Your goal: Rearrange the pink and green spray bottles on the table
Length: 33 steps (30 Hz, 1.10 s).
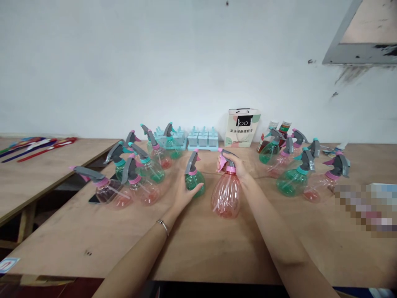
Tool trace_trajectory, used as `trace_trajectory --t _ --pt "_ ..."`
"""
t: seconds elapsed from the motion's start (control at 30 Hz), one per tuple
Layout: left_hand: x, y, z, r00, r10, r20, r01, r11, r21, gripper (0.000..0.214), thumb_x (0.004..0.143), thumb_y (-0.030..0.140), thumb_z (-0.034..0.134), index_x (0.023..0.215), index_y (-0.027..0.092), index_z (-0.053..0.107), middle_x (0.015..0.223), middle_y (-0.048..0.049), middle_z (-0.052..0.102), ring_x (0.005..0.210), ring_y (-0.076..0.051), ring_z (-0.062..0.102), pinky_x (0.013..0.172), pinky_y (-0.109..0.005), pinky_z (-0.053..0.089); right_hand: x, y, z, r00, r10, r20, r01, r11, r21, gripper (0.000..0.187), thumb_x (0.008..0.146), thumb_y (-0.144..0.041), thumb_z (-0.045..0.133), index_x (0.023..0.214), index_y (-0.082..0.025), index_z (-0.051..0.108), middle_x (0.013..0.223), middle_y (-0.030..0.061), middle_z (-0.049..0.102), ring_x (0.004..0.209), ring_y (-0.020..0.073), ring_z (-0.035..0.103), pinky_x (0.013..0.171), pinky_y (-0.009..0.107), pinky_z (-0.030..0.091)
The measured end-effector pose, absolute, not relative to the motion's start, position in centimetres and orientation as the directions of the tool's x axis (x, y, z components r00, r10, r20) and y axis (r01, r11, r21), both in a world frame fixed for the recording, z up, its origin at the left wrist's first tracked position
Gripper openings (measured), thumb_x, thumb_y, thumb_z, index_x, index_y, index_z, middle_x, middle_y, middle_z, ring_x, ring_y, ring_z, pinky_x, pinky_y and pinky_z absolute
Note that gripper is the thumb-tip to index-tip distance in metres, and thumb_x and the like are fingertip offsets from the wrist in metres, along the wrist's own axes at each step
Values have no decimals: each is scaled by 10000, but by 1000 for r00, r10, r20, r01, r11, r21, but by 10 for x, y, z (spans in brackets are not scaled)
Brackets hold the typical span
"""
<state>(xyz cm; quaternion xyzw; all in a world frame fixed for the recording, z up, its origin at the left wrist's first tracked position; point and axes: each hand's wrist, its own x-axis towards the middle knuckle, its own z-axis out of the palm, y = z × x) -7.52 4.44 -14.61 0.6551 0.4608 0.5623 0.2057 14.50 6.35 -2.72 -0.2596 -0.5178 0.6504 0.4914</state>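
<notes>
My left hand [185, 191] is wrapped round the body of a green spray bottle [196, 182], its thumb across the front. That bottle has a grey and pink spray head and stands upright on the wooden table [204, 248]. Just to its right, my right hand [238, 164] grips the grey and pink head of a clear pink spray bottle [226, 196]. Ribs run down this pink bottle, and a white tube shows inside it. On both sides stand more green and pink spray bottles, among them a pink one [147, 192] at left and a green one [293, 181] at right.
Pale blue popsicle molds [203, 138], a printed paper bag [242, 128] and glass bottles with red contents [283, 131] stand along the wall. A dark phone [95, 199] lies at left. Coloured strips [46, 145] lie on another table, across a gap. A blurred patch [369, 211] covers the right edge.
</notes>
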Motion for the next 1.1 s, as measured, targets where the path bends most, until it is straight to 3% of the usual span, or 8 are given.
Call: trace_trajectory --t 0.23,0.4,0.6,0.7,0.87,1.0,1.1 --pt "-75 43 -141 -43 824 564 366 -512 777 782 757 417 781 1437 267 425 1429 -125 557 1371 -320 511 1167 -503 389 147 59 -26 -396 902 174 -362 21 -932 346 719 -501 721 871 -194 669 675 45 731 808 258 757 632 302 554" --pt "-74 40 -140 -49 831 555 374 -500 781 773 758 420 780 1425 253 429 1395 -128 583 1331 -309 551 1135 -486 430 147 64 -26 -367 924 106 -329 -23 -944 367 738 -547 680 759 -181 657 619 69 710 722 253 742 495 274 512" --pt "-75 43 -144 -59 836 545 382 -485 787 774 748 418 788 1417 248 437 1396 -137 577 1333 -327 541 1143 -513 413 148 64 -28 -317 930 185 -381 54 -923 302 729 -482 734 824 -206 656 745 53 738 854 241 741 654 295 566" --pt "-75 43 -145 -73 843 534 371 -474 799 777 743 429 788 1411 244 437 1385 -135 584 1319 -326 552 1137 -514 419 149 62 -25 -285 938 199 -395 75 -916 291 705 -475 733 758 -208 631 715 47 719 866 252 734 693 324 579" --pt "-75 42 -143 -43 828 560 400 -499 769 775 765 428 775 1433 258 421 1400 -131 578 1330 -314 547 1138 -496 422 157 58 -18 -329 929 168 -281 74 -957 295 740 -482 711 698 -199 636 684 49 702 829 239 714 672 310 564" --pt "-76 41 -141 -34 824 565 419 -501 757 783 777 437 764 1445 249 403 1407 -135 570 1338 -313 539 1134 -488 425 174 66 -24 -27 956 291 -71 289 -955 260 811 -481 693 854 -225 702 868 31 738 907 203 688 775 303 551" --pt "-76 41 -141 -33 832 555 423 -491 762 779 779 439 762 1444 252 402 1410 -134 565 1342 -315 533 1130 -488 426 193 80 -37 261 845 466 213 421 -882 303 822 -502 681 940 -224 703 899 42 719 891 217 663 846 361 536"
